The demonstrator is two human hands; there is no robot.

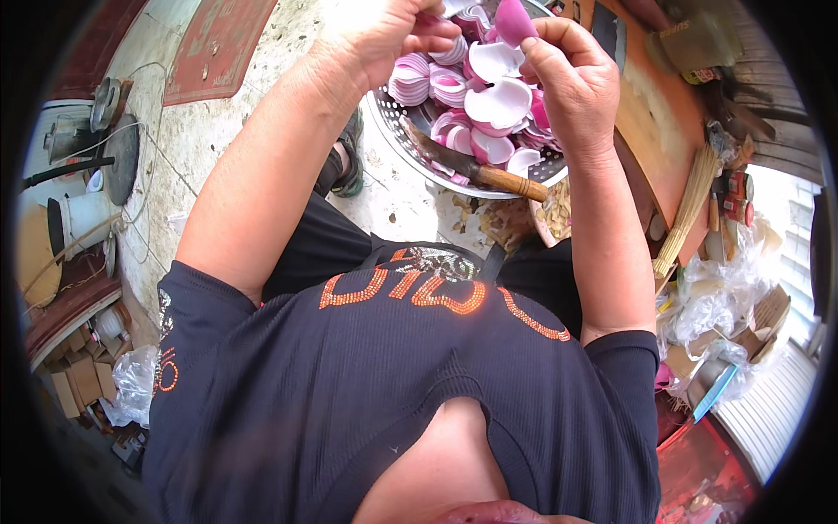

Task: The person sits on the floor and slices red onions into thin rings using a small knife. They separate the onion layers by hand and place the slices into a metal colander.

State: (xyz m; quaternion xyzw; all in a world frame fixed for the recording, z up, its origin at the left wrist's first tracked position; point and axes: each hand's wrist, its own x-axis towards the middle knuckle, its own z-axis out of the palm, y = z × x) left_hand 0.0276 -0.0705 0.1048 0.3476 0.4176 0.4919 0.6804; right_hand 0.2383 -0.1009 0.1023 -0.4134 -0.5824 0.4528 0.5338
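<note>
My right hand [580, 83] pinches a curved purple red onion layer [515, 23] between thumb and fingers, above a perforated metal colander [388, 131]. My left hand [380, 39] is at the colander's upper left, its fingers curled round red onion layers [456, 7]; the upper picture edge cuts off part of it. Many separated red onion layers [497, 103], white inside and purple outside, are heaped in the colander. A knife [511, 181] with a wooden handle and a dark, stained blade rests on the colander's near side, its handle reaching over the rim.
Below the colander, a container of peelings [556, 214] stands by my leg. A wooden board [659, 131] and a straw broom [690, 210] are at the right, near crumpled plastic bags [724, 279]. A red mat [214, 48] lies on the floor at the upper left.
</note>
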